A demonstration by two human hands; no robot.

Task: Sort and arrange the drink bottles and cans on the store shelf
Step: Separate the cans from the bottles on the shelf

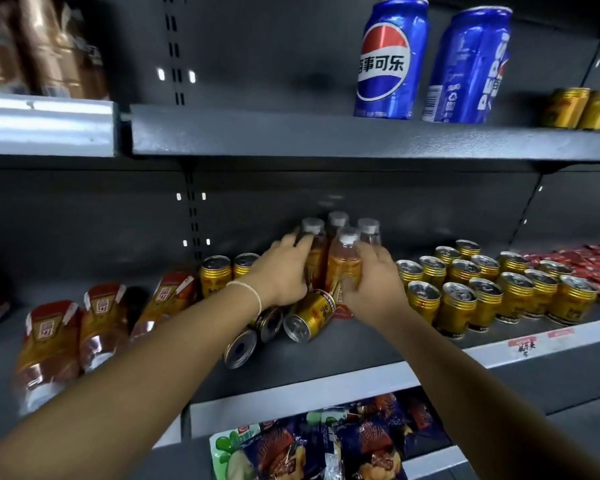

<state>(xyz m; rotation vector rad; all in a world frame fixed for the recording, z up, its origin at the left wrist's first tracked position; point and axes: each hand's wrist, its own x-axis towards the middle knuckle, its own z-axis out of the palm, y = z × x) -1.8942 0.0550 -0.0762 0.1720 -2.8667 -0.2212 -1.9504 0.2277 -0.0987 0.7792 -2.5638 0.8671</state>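
Two bare hands close on a tight cluster of four upright amber bottles with grey caps, standing towards the back of the dark grey middle shelf. The left hand, a thin white bracelet at its wrist, comes in from the cluster's left, its fingers curled close together round the shoulder of the left bottle. The right hand comes in from the cluster's right and grips the front bottle, fingers wrapped over its side near the cap and thumb pressed to the label lower down. Just in front of the cluster three gold cans lie tipped over, their ends facing the camera. Immediately left of the cluster two more gold cans stand upright; further left, several amber bottles lie on their sides. To the cluster's right, rows of upright gold cans stand packed together, with red packets beyond them. Above the cluster, on the next shelf up, stand two blue Pepsi cans and, further right, a few gold cans. Below the cluster, snack bags fill the lower shelf.
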